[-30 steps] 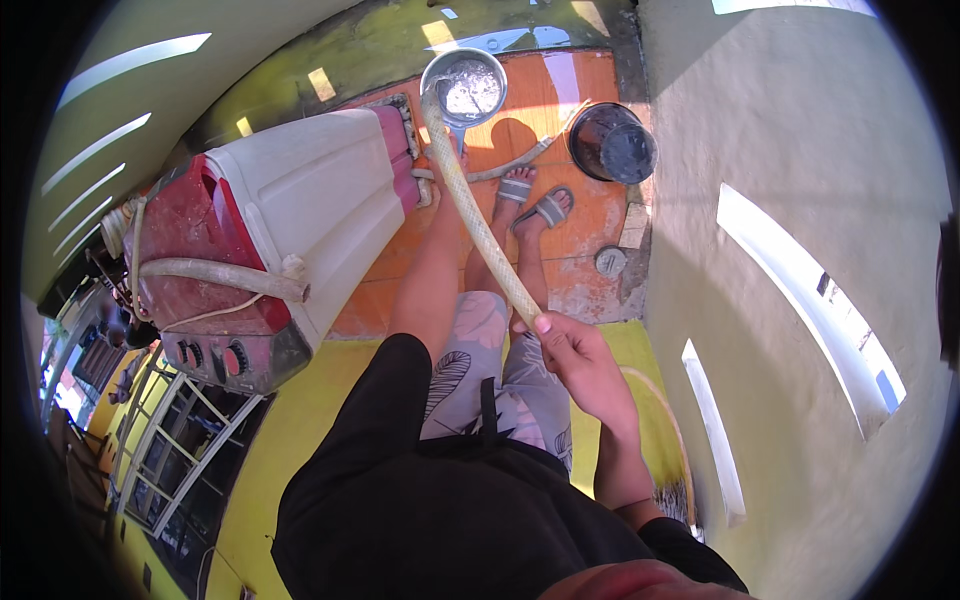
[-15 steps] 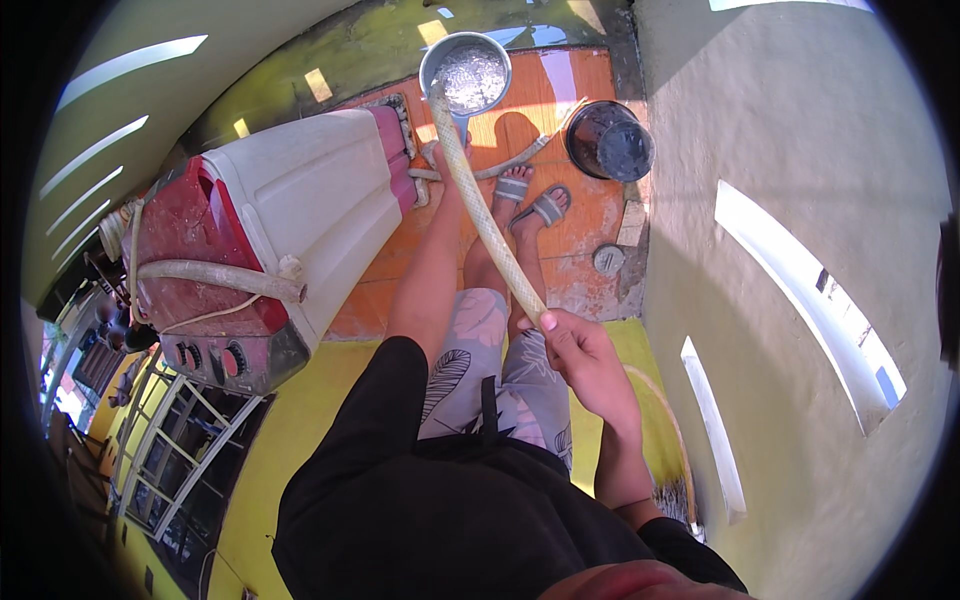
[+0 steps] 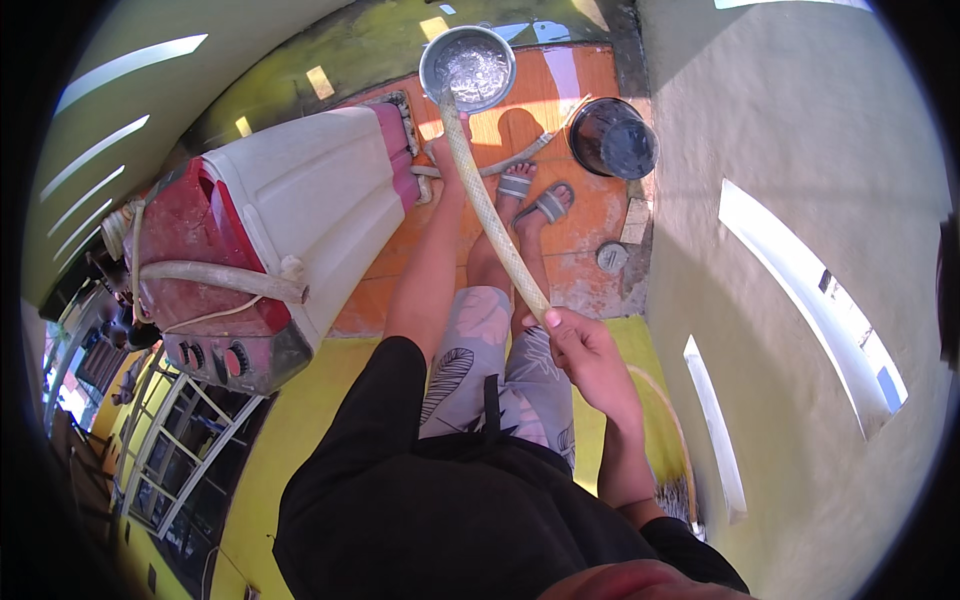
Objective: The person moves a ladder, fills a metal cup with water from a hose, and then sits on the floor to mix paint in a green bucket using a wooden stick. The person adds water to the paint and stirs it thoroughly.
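A round grey-blue water dipper (image 3: 509,72) at the top middle holds bright, rippling water. My left hand (image 3: 449,158) is closed at its handle, its fingers partly hidden behind the hose. A pale braided hose (image 3: 490,215) crosses in front of the left hand, with its far end over the dipper's near rim. My right hand (image 3: 585,358) is closed around the hose's nearer part, thumb on top, in front of my shorts.
A white washing machine (image 3: 310,190) with a red control panel and a drain hose (image 3: 225,277) stands left. A black bucket (image 3: 612,140) sits near the right wall (image 3: 800,130). My sandalled feet rest on orange tiles (image 3: 390,285), left of a round floor drain (image 3: 612,257).
The water's surface in the dipper has changed. The dipper and hose end have shifted very slightly in view, as has the whole floor. Both hands keep their holds.
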Demonstrator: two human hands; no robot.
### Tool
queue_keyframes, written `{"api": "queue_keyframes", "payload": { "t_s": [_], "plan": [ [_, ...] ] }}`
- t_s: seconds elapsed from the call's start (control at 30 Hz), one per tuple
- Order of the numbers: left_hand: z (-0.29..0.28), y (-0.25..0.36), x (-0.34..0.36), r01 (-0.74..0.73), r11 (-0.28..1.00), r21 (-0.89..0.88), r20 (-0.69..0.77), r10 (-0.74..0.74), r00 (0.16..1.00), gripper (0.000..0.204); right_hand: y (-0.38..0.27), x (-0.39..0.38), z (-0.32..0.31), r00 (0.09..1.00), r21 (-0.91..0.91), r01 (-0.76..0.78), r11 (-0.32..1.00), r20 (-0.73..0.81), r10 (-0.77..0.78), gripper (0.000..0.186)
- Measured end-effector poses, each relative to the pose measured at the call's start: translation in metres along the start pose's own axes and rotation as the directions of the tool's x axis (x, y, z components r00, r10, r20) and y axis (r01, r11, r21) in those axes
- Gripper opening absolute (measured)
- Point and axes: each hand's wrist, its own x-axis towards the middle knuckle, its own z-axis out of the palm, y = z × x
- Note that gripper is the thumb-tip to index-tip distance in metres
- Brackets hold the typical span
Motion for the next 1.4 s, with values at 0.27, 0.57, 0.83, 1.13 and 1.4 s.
{"api": "queue_keyframes", "payload": {
  "t_s": [0.27, 0.57, 0.83, 1.13, 1.4],
  "plan": [
    [-0.01, 0.035, -0.023, -0.062, 0.995, 0.079, 0.008, 0.061, 0.998, 0.029, 0.004, 0.005, -0.005, 0.999, -0.019, -0.022, 1.0, -0.032, 0.021, 0.042],
    [-0.002, 0.022, -0.037, 0.015, 0.977, -0.215, -0.003, -0.016, 1.0, 0.026, 0.002, 0.008, -0.002, 0.999, -0.042, -0.034, 0.999, -0.034, 0.033, 0.042],
    [-0.004, 0.002, -0.033, -0.009, 0.983, -0.185, -0.015, 0.006, 1.0, 0.023, 0.003, 0.012, 0.0, 0.999, -0.035, -0.036, 0.999, -0.014, 0.035, 0.042],
    [-0.014, -0.015, -0.027, 0.021, 0.993, -0.116, 0.003, -0.021, 1.0, 0.035, 0.004, 0.017, 0.007, 0.999, -0.059, -0.044, 0.997, 0.001, 0.044, 0.041],
    [-0.018, -0.013, -0.022, 0.169, 0.979, -0.111, 0.008, -0.169, 0.986, 0.046, 0.0, 0.022, 0.015, 0.998, -0.095, -0.045, 0.995, 0.028, 0.048, 0.039]
  ]
}}
